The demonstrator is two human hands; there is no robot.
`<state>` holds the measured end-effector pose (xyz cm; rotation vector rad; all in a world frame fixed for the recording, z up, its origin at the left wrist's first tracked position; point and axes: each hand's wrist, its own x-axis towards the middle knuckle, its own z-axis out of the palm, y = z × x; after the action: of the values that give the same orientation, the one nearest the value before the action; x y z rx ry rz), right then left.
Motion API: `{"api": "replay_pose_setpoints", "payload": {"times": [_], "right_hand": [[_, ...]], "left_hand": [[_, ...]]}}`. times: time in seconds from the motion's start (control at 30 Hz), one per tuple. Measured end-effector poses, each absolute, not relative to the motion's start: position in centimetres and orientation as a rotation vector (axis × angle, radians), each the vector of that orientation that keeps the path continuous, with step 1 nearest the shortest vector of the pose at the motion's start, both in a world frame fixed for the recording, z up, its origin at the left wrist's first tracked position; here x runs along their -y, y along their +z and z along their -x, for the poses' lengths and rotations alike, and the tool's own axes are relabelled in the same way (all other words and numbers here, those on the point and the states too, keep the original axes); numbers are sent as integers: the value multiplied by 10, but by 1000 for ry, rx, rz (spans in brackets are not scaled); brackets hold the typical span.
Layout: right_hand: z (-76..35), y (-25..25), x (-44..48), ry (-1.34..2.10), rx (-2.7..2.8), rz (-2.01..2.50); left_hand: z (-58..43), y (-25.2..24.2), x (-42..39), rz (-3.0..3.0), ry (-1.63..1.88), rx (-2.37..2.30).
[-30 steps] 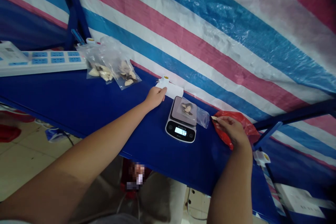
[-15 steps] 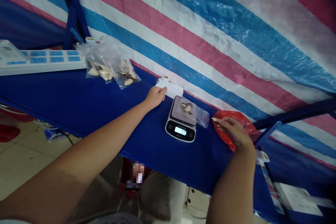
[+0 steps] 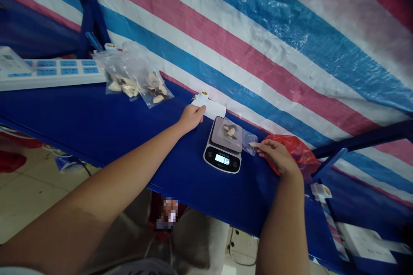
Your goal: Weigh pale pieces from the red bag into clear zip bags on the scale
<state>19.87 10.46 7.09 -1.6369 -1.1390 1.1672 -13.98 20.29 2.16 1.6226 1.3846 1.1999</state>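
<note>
My right hand (image 3: 279,157) pinches a pale dried slice (image 3: 253,144) beside the open end of a clear plastic bag (image 3: 248,141). The bag lies on a kitchen scale (image 3: 223,152), with several brown-and-cream dried slices (image 3: 230,132) inside it. The lit display shows digits too small to read surely. My left hand (image 3: 192,119) is closed and rests left of the scale, touching or close to white paper (image 3: 214,109) and a white plug (image 3: 200,99); what its fingers hold, if anything, is hidden. Behind my right hand lies a red plastic bag (image 3: 300,152).
Two clear bags of dried pieces (image 3: 156,90) lie at the table's back left, next to a long white power strip (image 3: 58,73). A striped tarp (image 3: 226,47) rises along the back edge of the blue table (image 3: 180,159). A frame bar (image 3: 329,163) stands at right.
My right hand has moved left from the red bag with the pale slice, bringing it to the mouth of the clear bag. My left hand stays in place.
</note>
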Motion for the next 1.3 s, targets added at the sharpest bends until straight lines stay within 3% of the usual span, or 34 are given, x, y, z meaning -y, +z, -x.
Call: {"api": "replay_pose_setpoints", "payload": {"times": [0.3, 0.73, 0.87, 1.0, 1.2, 1.3], "right_hand": [[-175, 65, -114, 1139, 1068, 1642], [-163, 76, -111, 1363, 1134, 1516], [-178, 69, -116, 1065, 1015, 1576], [-195, 65, -118, 521, 1067, 1760], [-237, 66, -104, -138, 1247, 2311], [-266, 58, -100, -159, 1376, 2390]], "left_hand": [[139, 24, -201, -1624, 1197, -1379], [139, 24, -202, -1639, 1155, -1386], [139, 23, -202, -1637, 1152, -1387], [139, 23, -203, -1621, 1173, -1392], [140, 23, -203, -1622, 1172, -1390], [140, 22, -204, -1640, 1174, -1385]]}}
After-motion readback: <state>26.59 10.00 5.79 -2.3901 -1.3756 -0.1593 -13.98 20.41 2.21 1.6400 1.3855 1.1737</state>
